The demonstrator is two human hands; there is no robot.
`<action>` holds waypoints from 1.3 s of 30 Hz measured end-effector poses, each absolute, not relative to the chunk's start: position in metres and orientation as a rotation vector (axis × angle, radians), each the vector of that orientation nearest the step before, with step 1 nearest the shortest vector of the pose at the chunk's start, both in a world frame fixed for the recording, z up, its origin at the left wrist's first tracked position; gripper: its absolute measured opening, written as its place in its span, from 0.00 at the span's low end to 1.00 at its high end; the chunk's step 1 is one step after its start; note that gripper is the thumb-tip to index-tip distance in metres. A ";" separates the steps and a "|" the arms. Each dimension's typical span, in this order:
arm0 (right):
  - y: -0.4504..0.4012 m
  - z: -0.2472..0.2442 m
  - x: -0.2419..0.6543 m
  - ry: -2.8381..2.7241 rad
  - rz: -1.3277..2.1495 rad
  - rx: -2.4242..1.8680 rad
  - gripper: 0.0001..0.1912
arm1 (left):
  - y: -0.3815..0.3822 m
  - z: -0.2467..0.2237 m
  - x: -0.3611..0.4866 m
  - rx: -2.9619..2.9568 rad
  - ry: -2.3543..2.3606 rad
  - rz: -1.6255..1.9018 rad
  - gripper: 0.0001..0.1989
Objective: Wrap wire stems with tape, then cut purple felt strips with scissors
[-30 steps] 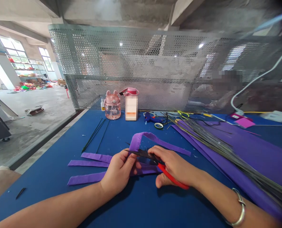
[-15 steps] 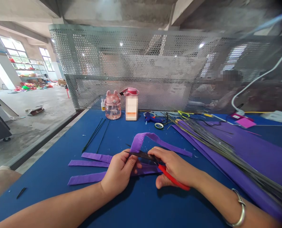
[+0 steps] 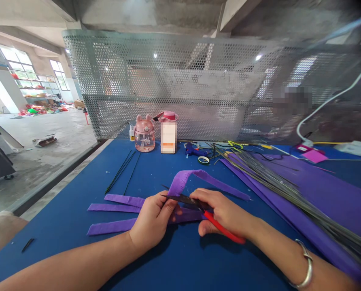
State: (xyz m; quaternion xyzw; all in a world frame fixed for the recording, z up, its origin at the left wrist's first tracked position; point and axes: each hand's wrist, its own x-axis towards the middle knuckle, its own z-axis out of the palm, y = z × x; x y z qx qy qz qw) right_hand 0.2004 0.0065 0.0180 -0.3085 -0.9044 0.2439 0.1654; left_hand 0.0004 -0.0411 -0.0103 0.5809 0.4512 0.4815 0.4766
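My left hand [image 3: 154,222] pinches a purple strip [image 3: 180,180] between thumb and fingers. The strip arches up from the grip, shows a row of small cuts along its edge, and trails down to the right. In my right hand [image 3: 221,212] is a pair of scissors with red handles [image 3: 224,228]. The parted dark blades [image 3: 183,198] lie across the strip just above my left thumb. Other purple strips [image 3: 115,207] lie flat on the table beneath and left of my left hand, their middles partly hidden by it.
Thin dark stems [image 3: 119,171] lie on the blue table [image 3: 180,262]. Toward the back stand a pink bottle [image 3: 144,137], a second bottle [image 3: 168,137], a glue gun [image 3: 195,150] and a tape roll [image 3: 203,160]. A wire bundle [image 3: 277,186] rests on purple sheets [image 3: 335,190] at right.
The strip's arch has shifted slightly, and its loose end has slid a little to the right. Both hands stay in nearly the same place.
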 end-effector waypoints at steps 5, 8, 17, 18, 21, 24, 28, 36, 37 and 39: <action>0.007 0.017 0.200 -2.561 0.634 -0.885 0.24 | -0.041 -0.014 0.000 1.373 1.094 1.189 0.14; 0.007 0.017 0.200 -2.546 0.647 -0.872 0.23 | -0.041 -0.015 0.001 1.364 1.103 1.189 0.14; 0.010 0.017 0.203 -2.534 0.660 -0.917 0.18 | -0.043 -0.009 -0.001 1.414 1.157 1.130 0.16; 0.010 0.017 0.203 -2.530 0.663 -0.922 0.18 | -0.043 -0.009 -0.001 1.414 1.164 1.122 0.16; 0.009 0.017 0.203 -2.528 0.682 -0.926 0.17 | -0.042 -0.009 0.000 1.420 1.182 1.109 0.16; 0.008 0.017 0.203 -2.534 0.682 -0.928 0.18 | -0.041 -0.009 0.000 1.412 1.173 1.123 0.16; 0.006 0.019 0.202 -2.540 0.663 -0.924 0.30 | -0.041 -0.008 0.000 1.384 1.164 1.172 0.16; 0.006 0.019 0.200 -2.570 0.635 -0.870 0.32 | -0.041 -0.012 -0.003 1.469 1.179 1.197 0.17; 0.006 0.019 0.200 -2.570 0.637 -0.861 0.32 | -0.041 -0.012 -0.003 1.478 1.175 1.195 0.18; 0.007 0.020 0.200 -2.575 0.651 -0.849 0.33 | -0.042 -0.012 -0.003 1.496 1.174 1.194 0.18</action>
